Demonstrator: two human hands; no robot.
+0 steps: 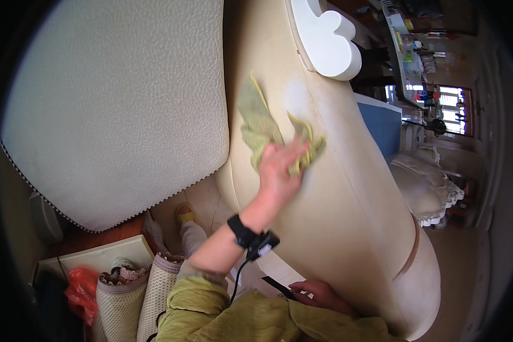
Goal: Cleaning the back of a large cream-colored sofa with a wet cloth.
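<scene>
My left hand (280, 169) presses a yellow-green cloth (258, 122) onto a beige upholstered surface (333, 205), which looks like part of a sofa. The cloth is bunched under the fingers, and one loose end spreads over the upholstery. A black band with a small device (258, 243) and a cable sits on my left wrist. Low in the view, my right hand (320, 293) is close to my body with bent fingers. A black strap (278, 287) meets its fingertips; whether the hand grips it is unclear.
A pale textured cushion (124, 107) with checked piping fills the left. White scrolled trim (329, 42) borders the upholstery. Rolled woven mats (122, 303) and a red plastic bag (82, 293) stand lower left. A foot in a yellow slipper (184, 211) is on the tiled floor.
</scene>
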